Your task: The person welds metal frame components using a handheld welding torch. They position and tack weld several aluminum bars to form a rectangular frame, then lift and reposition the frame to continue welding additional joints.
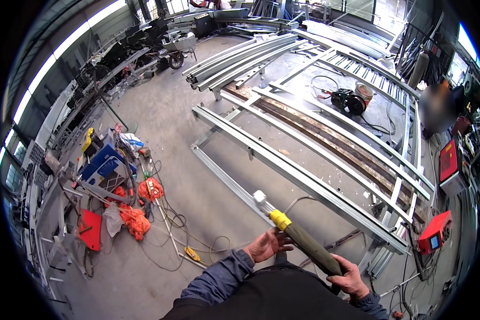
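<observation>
Low in the frame, the right hand (pixel 351 277) is wrapped round the rear of an olive-green tool handle (pixel 312 246); the left hand (pixel 266 245) cups it loosely just behind the yellow collar (pixel 280 219), fingers half curled. The pale tip (pixel 262 200) points up-left toward the long galvanised steel frame (pixel 304 178) lying across the concrete floor (pixel 160 122). Steadying near the collar looks wise. What the tip is, I can't make out; the torso hides the handle's end

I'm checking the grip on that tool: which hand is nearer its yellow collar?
Left. The left hand sits just below the yellow collar of the tool; the right hand grips the far rear end.
</observation>
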Available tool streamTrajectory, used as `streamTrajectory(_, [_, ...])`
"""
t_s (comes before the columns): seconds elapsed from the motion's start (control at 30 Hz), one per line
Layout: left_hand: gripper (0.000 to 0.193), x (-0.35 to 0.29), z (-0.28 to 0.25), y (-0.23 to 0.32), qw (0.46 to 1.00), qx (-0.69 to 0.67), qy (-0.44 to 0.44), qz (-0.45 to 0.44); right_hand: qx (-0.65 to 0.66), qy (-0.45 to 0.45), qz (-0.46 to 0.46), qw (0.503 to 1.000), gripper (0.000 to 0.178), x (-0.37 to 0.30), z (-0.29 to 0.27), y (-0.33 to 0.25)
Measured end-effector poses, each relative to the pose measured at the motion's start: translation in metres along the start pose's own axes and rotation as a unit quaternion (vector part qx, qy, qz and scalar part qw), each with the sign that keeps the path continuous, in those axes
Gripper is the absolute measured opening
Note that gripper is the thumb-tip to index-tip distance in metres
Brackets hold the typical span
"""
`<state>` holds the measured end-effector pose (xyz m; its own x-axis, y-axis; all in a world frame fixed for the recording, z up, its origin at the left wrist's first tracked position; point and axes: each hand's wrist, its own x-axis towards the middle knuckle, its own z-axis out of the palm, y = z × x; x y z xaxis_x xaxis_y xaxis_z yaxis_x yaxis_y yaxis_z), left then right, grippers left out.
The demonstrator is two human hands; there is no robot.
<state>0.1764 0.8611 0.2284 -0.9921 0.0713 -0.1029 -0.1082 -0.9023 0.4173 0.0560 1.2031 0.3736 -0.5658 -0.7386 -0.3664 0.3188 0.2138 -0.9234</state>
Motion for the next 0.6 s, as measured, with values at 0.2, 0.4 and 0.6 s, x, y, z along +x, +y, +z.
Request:
streamTrajectory(0.2, [0.055,0.031,0.023,0.036,0.976,-0.116,0.173,0.068,0.030,-0.113,-0.012,0.993,0.081,0.068,-0.006,0.046])
streamTrajectory(0.4, [0.037,0.027,-0.044,0.094,0.962,-0.087,0.217,0.143,-0.011,-0.206,0.034,0.978,0.081,0.167,0.035,0.016])
streamTrajectory(0.6, [0.056,-0.007,-0.070,0.234,0.946,0.165,0.189,0.203,-0.149,-0.281,-0.046,0.947,0.064,0.318,0.121,0.008])
